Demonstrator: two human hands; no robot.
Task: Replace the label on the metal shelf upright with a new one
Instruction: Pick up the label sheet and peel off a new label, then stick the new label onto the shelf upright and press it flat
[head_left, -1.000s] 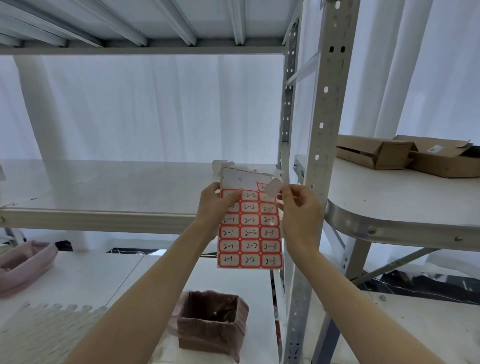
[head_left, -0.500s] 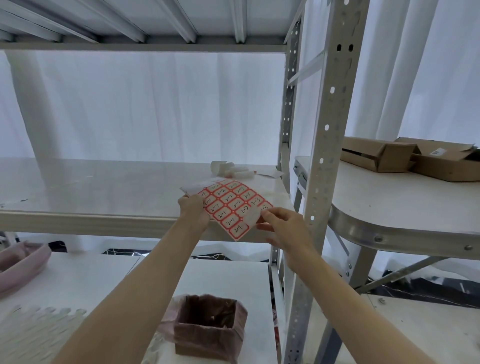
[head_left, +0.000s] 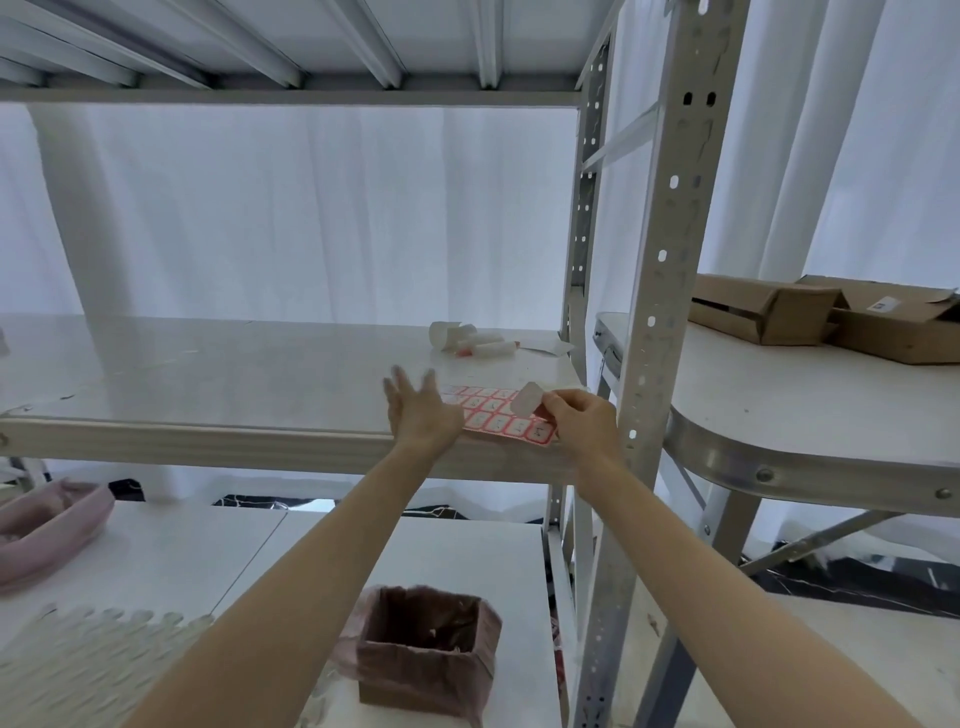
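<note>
label sheet (head_left: 501, 415) now flat on shelf (head_left: 208, 374), peeled label (head_left: 527, 399) between right fingers (head_left: 551, 402)

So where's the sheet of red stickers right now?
The sticker sheet lies flat near the front edge of the middle shelf, between the left hand and right hand, just left of the metal upright.

White shelf (head_left: 218, 374) on a grey perforated upright (head_left: 655, 291). Lying flat near its front right edge, a red-bordered label sheet (head_left: 501, 418). Farther back, a small heap of white scraps (head_left: 475, 340). To the right, a rounded table (head_left: 810, 415) bearing two open cardboard boxes (head_left: 831, 317).
</note>
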